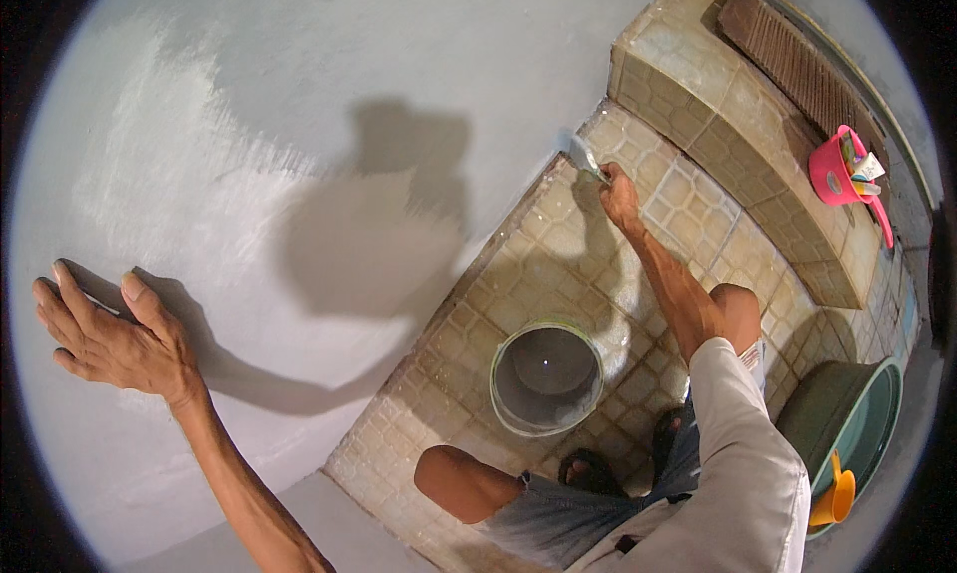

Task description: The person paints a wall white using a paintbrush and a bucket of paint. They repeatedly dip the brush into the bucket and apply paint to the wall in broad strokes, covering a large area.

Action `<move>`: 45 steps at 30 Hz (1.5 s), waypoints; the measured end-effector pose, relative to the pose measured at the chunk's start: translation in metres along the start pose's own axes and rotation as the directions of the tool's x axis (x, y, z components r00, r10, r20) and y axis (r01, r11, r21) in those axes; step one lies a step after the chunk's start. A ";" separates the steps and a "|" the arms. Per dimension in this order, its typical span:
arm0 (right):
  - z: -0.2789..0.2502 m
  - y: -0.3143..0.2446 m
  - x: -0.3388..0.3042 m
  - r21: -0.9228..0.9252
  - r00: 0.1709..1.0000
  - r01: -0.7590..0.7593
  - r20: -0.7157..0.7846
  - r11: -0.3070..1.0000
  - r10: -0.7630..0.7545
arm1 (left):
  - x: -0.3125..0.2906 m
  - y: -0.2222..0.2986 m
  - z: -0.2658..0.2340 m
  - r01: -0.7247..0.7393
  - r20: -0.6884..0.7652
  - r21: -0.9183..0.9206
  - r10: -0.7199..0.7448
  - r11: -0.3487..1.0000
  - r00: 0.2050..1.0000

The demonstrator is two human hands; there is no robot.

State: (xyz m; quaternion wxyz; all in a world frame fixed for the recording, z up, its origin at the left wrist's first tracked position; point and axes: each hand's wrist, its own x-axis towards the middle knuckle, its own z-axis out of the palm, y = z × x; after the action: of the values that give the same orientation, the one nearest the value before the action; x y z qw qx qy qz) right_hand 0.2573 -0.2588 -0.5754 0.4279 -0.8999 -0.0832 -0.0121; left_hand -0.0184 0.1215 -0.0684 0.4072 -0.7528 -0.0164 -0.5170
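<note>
Head view: brushing along the foot of the wall (269, 64) looks like the step in hand; right hand (620, 196) has its fingers closed round the handle of the brush (586, 158), bristle end angled up-left into the corner where wall meets floor (543, 274); bristle contact is too small to tell. Left hand (125, 339) is spread at the wall, fingers extended and parted, nothing held; palm hidden, so firm contact can't be confirmed, but it looks like a brace. Next move, as judged, calls for a light wrist, bristles kept on the wall and off the tile; a reload would mean a reach back to the bucket (520, 401), upright on the floor between the brush and the knees.

Materials: wall matte grey-white, with paler, feathered brush streaks at left and a big soft shadow (339, 249) mid-way; floor beige tile in an irregular stone pattern, pale specks near the wall; bucket round, thin pale rim, grey inside, contents unclear; ledge (683, 109) curved, same kind of tile; slab (793, 59) on it brown, ribbed, long; pink dipper (829, 171) smooth plastic, small packs standing in it; basin (822, 398) dark green, round, wide; orange dipper (839, 498) at its rim, glossy plastic.
</note>
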 end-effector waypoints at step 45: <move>-0.021 -0.017 0.054 0.017 0.977 -0.162 0.139 0.987 0.159 | 0.003 -0.001 -0.001 -0.032 0.000 0.036 0.032 0.999 0.999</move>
State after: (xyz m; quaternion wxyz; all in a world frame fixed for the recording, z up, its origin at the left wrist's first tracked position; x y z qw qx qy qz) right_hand 0.3084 -0.2568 -0.5438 0.4334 -0.8963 -0.0397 0.0857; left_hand -0.0179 0.1200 -0.0655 0.4287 -0.7454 -0.0135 -0.5103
